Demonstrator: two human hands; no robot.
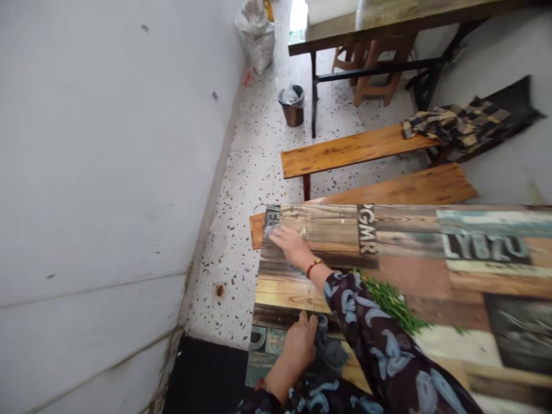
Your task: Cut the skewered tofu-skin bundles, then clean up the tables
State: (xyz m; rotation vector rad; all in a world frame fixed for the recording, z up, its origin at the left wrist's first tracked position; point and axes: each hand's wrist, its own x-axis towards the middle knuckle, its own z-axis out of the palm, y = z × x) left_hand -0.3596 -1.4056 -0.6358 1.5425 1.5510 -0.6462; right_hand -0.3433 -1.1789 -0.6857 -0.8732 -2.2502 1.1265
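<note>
My right hand [290,244] reaches across the patchwork wood-print table [409,264] to its far left corner. Its fingers are stretched out over the printed letters, somewhat blurred; a small pale patch shows at the fingertips, and I cannot tell what it is. Nearer to me, my left hand [298,340] is closed, fingers bent, at the mouth of a dark grey see-through plastic bag [332,352] resting on the tabletop. Beside my right sleeve lies a bunch of green leafy stems [394,302], partly hidden by the arm.
Wooden benches [345,152] stand beyond the table, one with a checked cloth [457,123] on it. Farther off are a lined bin [292,106], a stuffed white sack [257,37], stools [379,69] and another table [397,20]. A white wall [107,172] runs along the left.
</note>
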